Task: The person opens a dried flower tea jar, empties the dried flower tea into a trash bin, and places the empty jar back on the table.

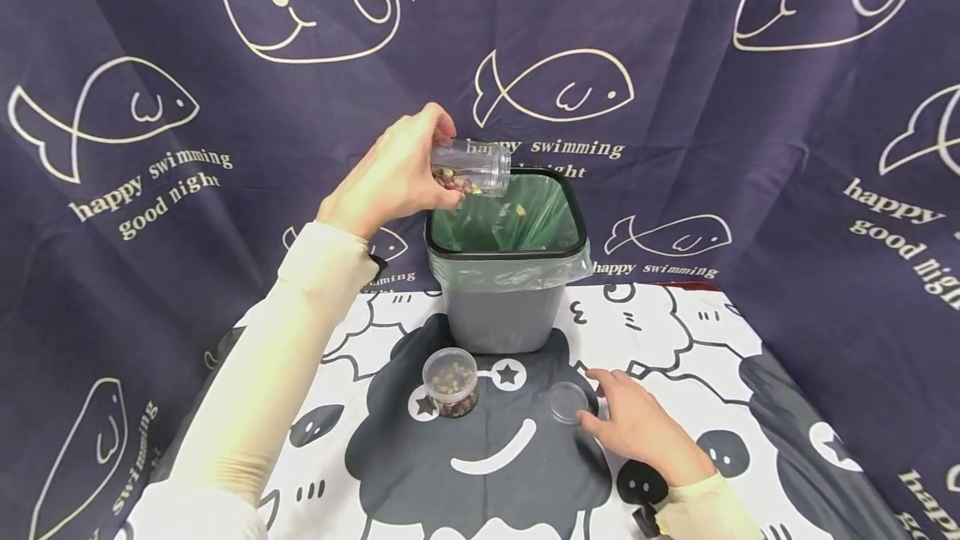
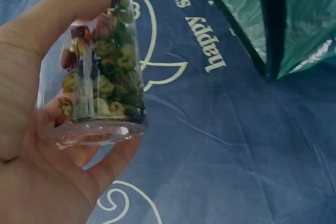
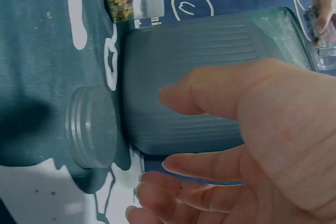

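Note:
My left hand [image 1: 397, 169] grips a clear plastic jar [image 1: 483, 165] that lies nearly on its side, its mouth pointing right above the bin's rim. Dried flower buds [image 2: 107, 72] in green, yellow and dark red lie along the jar's lower wall. Under the jar's mouth stands a grey bin [image 1: 502, 315] lined with a green translucent bag [image 1: 480, 227], where a small yellowish bit shows. Low over the table, my right hand [image 1: 637, 423] has its fingers apart and holds nothing. Just left of its fingertips lies a round clear lid [image 1: 567, 402], also seen in the right wrist view.
A short round clear tub [image 1: 452, 382] with dried buds inside stands on the table in front of the bin, left of the lid. The patterned cloth [image 1: 517, 473] covers the table. A dark blue curtain [image 1: 675, 132] with fish drawings hangs behind the bin.

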`<state>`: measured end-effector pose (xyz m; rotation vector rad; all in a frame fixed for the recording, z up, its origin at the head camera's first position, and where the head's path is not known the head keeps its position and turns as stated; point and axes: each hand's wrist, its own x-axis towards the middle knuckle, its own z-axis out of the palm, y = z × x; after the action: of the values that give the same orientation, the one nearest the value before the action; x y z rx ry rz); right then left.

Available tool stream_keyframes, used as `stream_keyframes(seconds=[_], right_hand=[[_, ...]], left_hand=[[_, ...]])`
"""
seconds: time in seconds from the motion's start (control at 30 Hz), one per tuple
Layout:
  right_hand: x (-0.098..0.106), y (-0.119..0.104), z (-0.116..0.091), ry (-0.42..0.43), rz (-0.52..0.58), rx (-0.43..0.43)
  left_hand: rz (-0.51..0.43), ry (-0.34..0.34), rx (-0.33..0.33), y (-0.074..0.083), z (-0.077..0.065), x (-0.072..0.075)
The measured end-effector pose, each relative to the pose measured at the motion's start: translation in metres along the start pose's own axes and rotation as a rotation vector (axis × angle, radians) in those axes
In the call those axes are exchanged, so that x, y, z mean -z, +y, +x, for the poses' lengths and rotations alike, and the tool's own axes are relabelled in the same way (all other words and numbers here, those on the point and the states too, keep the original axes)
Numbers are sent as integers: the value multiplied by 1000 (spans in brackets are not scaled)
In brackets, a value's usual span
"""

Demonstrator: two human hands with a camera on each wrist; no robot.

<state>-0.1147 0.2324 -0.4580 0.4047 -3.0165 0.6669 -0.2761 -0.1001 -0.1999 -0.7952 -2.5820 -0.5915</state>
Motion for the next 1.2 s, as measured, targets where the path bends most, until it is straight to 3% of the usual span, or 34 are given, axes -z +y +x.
stream_keyframes(seconds=[0.23,0.47,0.63,0.93,1.2], right_hand=[[33,-14,7,81,55,100],[94,-53,26,359,105,241],[126,-74,46,465,97,282],[166,-104,105,538,120,337],[173,-128,145,463,113,366]], left_hand=[[25,-41,-8,-7,4,-4],[29,-51,-51,-12,5,-10],[21,-65,-46,-15,4,-15],[25,-56,-65,-17,6,-19],[17,-75,-53,-14,6,-21]])
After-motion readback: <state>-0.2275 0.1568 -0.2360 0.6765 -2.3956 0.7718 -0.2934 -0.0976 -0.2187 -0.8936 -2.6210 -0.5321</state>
